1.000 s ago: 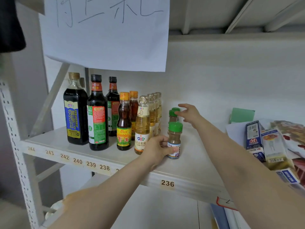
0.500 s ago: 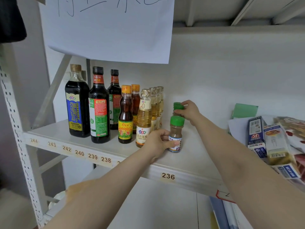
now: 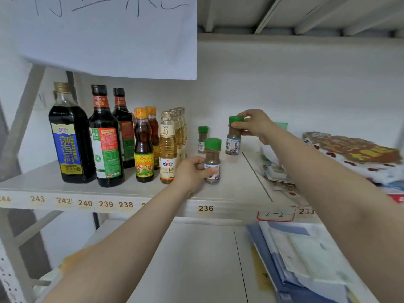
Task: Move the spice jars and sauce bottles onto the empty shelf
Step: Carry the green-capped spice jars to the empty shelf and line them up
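Three green-capped spice jars are on the white shelf (image 3: 236, 189). My left hand (image 3: 191, 172) grips the front jar (image 3: 212, 159) low on its label; it stands on the shelf. My right hand (image 3: 254, 125) pinches the cap of a second jar (image 3: 233, 139), held slightly above the shelf to the right. A third jar (image 3: 202, 138) stands behind, untouched. To the left stand dark sauce bottles (image 3: 70, 136) (image 3: 106, 141), sesame oil bottles (image 3: 143, 147) and a row of rice vinegar bottles (image 3: 168, 149).
A large paper sheet (image 3: 105, 36) hangs from the shelf above. Snack packets and boxes (image 3: 349, 152) lie on the shelf's right side. Below, a lower shelf (image 3: 196, 259) holds papers and blue folders (image 3: 306, 259) on its right.
My right hand has taken hold of a rear jar by its cap and lifted it out to the right. My left hand stays on the front jar.
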Demonstrator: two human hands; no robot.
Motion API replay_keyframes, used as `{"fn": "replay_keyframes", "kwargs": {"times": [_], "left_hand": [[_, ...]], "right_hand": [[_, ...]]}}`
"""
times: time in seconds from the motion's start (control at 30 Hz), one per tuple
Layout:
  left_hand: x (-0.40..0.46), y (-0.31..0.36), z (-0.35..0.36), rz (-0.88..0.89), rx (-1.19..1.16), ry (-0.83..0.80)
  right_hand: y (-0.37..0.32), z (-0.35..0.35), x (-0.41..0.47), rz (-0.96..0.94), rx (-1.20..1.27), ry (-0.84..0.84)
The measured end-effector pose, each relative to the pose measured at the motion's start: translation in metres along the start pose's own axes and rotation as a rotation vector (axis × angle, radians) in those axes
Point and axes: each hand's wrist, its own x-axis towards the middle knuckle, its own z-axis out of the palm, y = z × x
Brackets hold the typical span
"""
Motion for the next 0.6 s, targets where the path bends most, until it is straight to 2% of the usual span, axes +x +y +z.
{"fn": "replay_keyframes", "kwargs": {"times": [0.13,0.27,0.4,0.6], "left_hand": [[-0.025,0.019,-0.004,0.094,0.042,-0.057],[-0.064,0.03,-0.004,0.092,-0.048,-0.113],[-0.105,0.051,0.005,0.037,-0.147,-0.184],[-0.166,0.071,0.052,-0.058,-0.244,-0.385]], "right_hand": [[-0.014,-0.025,-0.064,0.015,-0.013,0.018],[-0.02,-0.046,-0.14,0.084,-0.025,0.078],[-0.026,-0.059,-0.22,0.134,0.007,0.127],[-0.032,-0.079,-0.335,0.215,0.082,0.288]]}}
